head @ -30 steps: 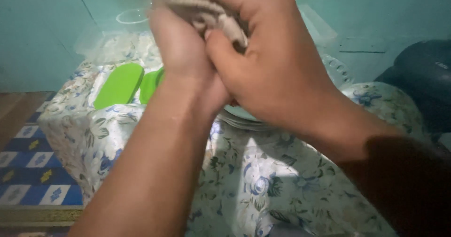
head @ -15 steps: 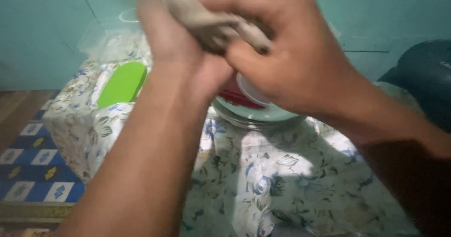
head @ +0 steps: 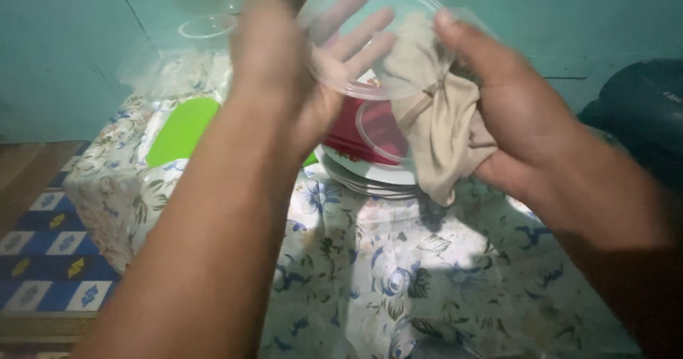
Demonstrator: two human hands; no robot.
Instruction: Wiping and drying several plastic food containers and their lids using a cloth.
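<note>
My left hand holds up a clear round plastic lid, fingers spread behind it and showing through the plastic. My right hand grips a beige cloth, its thumb pressing the cloth against the lid's right rim while the rest of the cloth hangs down. Both hands are raised above a stack of white plates on the table. On the top plate rest a red item and another clear round lid.
The table wears a floral cloth. Green lids lie at its far left and clear plastic containers stand against the teal wall. A dark rounded object sits at the right. A blue patterned mat covers the floor on the left.
My hands were pressed together over the bunched cloth; now they have drawn apart, showing the clear lid in my left hand and the cloth hanging from my right.
</note>
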